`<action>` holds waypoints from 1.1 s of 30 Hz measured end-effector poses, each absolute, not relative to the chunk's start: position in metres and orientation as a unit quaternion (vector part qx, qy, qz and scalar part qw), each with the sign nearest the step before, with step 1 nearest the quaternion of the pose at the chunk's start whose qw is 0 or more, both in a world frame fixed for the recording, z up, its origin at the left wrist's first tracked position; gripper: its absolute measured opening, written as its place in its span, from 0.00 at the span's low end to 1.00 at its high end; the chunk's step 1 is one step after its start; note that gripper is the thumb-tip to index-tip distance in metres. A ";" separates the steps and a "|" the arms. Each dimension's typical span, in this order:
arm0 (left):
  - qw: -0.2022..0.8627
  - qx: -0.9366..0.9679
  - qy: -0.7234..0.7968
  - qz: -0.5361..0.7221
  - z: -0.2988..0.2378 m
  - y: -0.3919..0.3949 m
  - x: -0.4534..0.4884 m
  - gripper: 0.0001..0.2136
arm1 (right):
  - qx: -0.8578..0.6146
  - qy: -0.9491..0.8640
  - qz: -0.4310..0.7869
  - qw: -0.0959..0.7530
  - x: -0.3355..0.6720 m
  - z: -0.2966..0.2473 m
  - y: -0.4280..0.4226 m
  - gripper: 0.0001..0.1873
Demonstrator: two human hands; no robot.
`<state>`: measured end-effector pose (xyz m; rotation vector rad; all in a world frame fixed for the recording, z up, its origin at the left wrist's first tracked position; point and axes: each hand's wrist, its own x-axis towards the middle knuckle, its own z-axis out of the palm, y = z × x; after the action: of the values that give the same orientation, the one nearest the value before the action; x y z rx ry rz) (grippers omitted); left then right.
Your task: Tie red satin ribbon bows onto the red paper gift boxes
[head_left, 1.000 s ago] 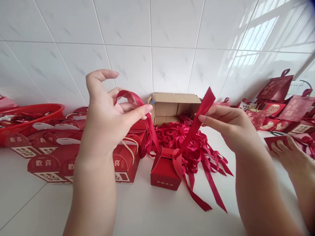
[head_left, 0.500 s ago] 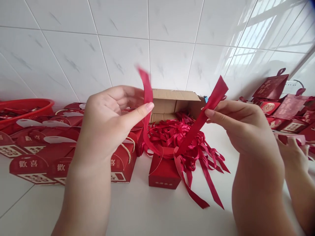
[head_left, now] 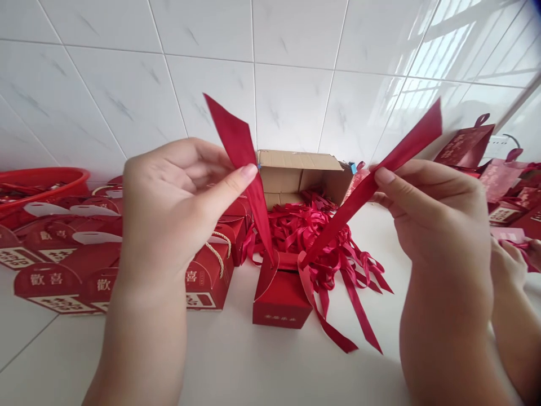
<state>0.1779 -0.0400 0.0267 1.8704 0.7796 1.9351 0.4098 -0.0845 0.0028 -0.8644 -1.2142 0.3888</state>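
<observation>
A small red gift box [head_left: 282, 299] stands on the white table, its side flaps folded up. One red ribbon [head_left: 338, 223] runs up from the top of the box in two taut lengths, spread like a V. My left hand [head_left: 190, 197] pinches one length between thumb and fingers, with a slanted end sticking up past the thumb. My right hand [head_left: 426, 208] pinches the other length, its cut end pointing up to the right. Both hands are raised above the box, which neither touches. Behind it lies a heap of loose red ribbons [head_left: 296, 225].
An open cardboard box [head_left: 302, 160] lies behind the heap, against the tiled wall. Several red gift boxes [head_left: 53, 282] stand at the left, beside a red plastic basin [head_left: 63, 183]. More red boxes [head_left: 502, 211] are stacked at the right, where another person's hand [head_left: 509, 262] holds something pink.
The left length of ribbon was slack and curved and is now pulled straight. My hands have moved slightly apart, and more ribbon end shows beyond each thumb.
</observation>
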 end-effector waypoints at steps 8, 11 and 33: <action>0.238 0.619 0.275 0.696 0.022 -0.040 0.189 0.03 | -0.360 -0.541 0.209 0.731 0.395 0.005 -0.072 0.03; 0.277 0.622 0.244 0.691 0.019 -0.040 0.194 0.03 | -0.334 -0.548 0.205 0.739 0.381 0.004 -0.070 0.05; 0.431 0.718 0.272 0.474 0.017 -0.053 0.200 0.14 | -0.365 -0.637 0.297 0.610 0.369 0.003 -0.082 0.08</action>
<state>0.2003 -0.0530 0.0172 1.7908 0.6791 1.1833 0.3692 -0.0824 0.0028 -0.8419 -1.4717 0.6865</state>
